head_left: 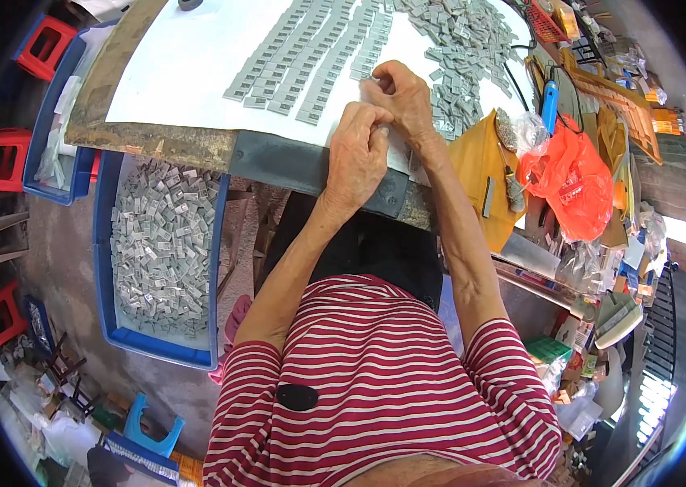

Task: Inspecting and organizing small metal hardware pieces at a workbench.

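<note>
Over the front edge of the white-covered table [168, 93], my two hands meet close together. My left hand [355, 154] is closed, its fingers curled toward the right hand; whatever it holds is hidden. My right hand [405, 99] makes a pinch at the near end of the rightmost row, slightly blurred at the fingertips, and what lies in the pinch is too small to tell. Just beyond them, small flat grey pieces [308, 49] with dark marks lie overlapped in several slanting rows. A loose heap of similar grey pieces [461, 49] spreads to the right of the rows.
Below the table's left side stands a blue tray [102, 268] full of small grey pieces. Red stools [8, 160] are farther left. At the table's right lie a yellow-brown envelope [473, 158], a red plastic bag [574, 183] and a blue-handled tool [550, 105].
</note>
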Motion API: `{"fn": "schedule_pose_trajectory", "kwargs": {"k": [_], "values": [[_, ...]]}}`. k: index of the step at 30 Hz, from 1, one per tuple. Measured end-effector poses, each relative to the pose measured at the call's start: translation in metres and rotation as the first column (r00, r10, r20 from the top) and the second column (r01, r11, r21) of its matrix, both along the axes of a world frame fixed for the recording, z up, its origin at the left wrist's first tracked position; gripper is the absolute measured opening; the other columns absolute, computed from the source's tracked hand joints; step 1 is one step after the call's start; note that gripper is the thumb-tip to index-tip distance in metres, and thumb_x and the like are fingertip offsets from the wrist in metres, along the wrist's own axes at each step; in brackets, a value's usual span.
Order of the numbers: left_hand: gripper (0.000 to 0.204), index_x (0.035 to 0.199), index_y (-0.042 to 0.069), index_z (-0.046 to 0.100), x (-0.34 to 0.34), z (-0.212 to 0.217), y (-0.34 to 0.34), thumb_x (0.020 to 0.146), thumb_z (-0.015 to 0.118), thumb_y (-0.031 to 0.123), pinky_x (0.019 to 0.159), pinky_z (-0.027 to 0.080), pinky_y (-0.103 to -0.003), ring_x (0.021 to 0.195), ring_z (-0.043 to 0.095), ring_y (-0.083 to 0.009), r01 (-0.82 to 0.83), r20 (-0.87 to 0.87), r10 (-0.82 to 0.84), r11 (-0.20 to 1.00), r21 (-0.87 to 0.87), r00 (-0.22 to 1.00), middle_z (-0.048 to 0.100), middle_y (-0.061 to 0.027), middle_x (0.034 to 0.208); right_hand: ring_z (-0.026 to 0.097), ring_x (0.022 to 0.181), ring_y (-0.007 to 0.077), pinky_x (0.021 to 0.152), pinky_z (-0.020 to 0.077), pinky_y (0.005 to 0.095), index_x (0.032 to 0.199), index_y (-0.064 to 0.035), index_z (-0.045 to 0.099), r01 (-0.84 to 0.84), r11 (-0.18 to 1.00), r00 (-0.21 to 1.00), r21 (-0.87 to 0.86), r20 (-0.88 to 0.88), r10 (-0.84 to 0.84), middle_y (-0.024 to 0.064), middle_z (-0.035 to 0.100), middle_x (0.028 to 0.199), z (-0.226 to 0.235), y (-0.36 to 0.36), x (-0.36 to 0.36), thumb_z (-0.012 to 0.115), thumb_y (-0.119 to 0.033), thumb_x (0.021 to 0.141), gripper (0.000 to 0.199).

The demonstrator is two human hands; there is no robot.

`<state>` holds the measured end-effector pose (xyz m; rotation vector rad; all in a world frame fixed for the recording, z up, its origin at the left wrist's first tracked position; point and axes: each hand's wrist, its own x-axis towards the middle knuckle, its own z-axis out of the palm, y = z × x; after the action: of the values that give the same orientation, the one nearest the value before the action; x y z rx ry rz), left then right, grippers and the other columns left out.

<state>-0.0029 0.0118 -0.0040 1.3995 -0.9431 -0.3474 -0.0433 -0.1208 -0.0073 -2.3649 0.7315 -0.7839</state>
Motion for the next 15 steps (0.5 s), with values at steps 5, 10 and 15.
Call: {"fn": "schedule_pose_trajectory", "kwargs": {"k": [5, 10, 15], "values": [[0.018, 0.091, 0.000, 0.055, -0.0001, 0.0004, -0.0002, 0.075, 0.053, -0.008, 0.063, 0.043, -0.024, 0.069, 0.050, -0.0126, -0.007, -0.017, 0.007, 1.000, -0.009, 1.000, 0.050, -0.0060, 0.086, 0.055, 0.054, 0.0156, 0.052, 0.0459, 0.0279, 0.081, -0.0031, 0.057, 0.054, 0.997, 0.997, -0.046, -0.051, -0.057, 0.0059, 0.058, 0.062, 0.0029, 0.0018, 0.0039, 0.068, -0.025, 0.070, 0.027], [0.018, 0.091, 0.000, 0.055, 0.0006, 0.0005, -0.0001, 0.075, 0.053, -0.007, 0.062, 0.043, -0.024, 0.069, 0.050, -0.0128, -0.019, -0.022, 0.018, 1.000, -0.015, 1.000, 0.050, -0.0060, 0.086, 0.058, 0.058, 0.0223, 0.054, 0.0466, 0.0325, 0.080, -0.0021, 0.057, 0.080, 0.993, 0.994, -0.082, -0.074, -0.086, 0.0099, 0.059, 0.068, 0.0023, 0.0022, 0.0079, 0.068, -0.026, 0.069, 0.029], [0.018, 0.091, 0.000, 0.055, -0.0004, 0.0019, 0.0005, 0.075, 0.053, -0.007, 0.062, 0.043, -0.024, 0.068, 0.050, -0.0128, -0.017, -0.020, 0.016, 1.000, -0.008, 1.000, 0.051, -0.0059, 0.086, 0.055, 0.053, 0.0175, 0.051, 0.0455, 0.0294, 0.079, -0.0034, 0.056, 0.095, 0.987, 0.992, -0.131, -0.074, -0.105, 0.0063, 0.057, 0.060, -0.0013, 0.0004, 0.0069, 0.069, -0.028, 0.069, 0.029]]}}
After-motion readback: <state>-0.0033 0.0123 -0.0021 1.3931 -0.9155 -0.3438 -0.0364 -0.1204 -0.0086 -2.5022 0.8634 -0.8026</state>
